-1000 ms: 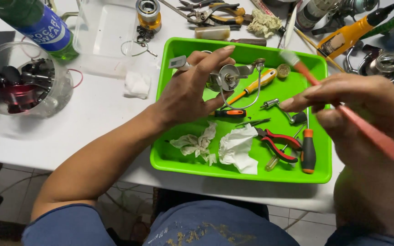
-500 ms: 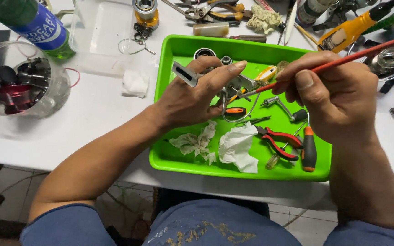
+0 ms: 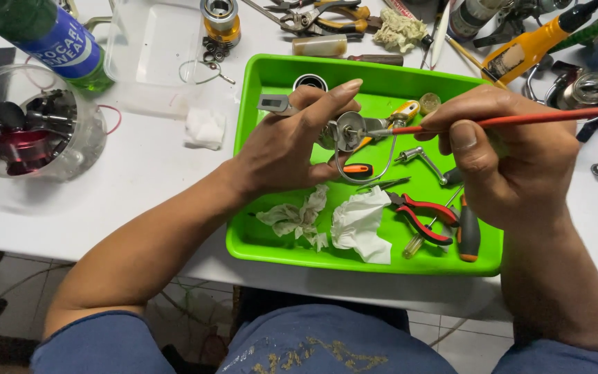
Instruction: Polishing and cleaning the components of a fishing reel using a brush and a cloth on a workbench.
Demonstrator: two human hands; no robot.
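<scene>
The metal fishing-reel body (image 3: pixel 347 131), pinched in the left hand (image 3: pixel 285 149) above the green tray (image 3: pixel 257 235), faces three o'clock, where the right hand (image 3: pixel 506 156) pinches a red-handled brush (image 3: pixel 520 119) lying along the nine-to-three line, its tip touching the reel's round face.

My one camera sits on my head and looks steeply down over my lap at the white surface (image 3: pixel 140 180), close enough that my forearms fill the lower half. It faces forward toward twelve o'clock. The green tray (image 3: pixel 257 242) lies near centre, my hands just above it, a clear tub (image 3: pixel 70 159) at ten o'clock, floor tiles along six o'clock.
</scene>
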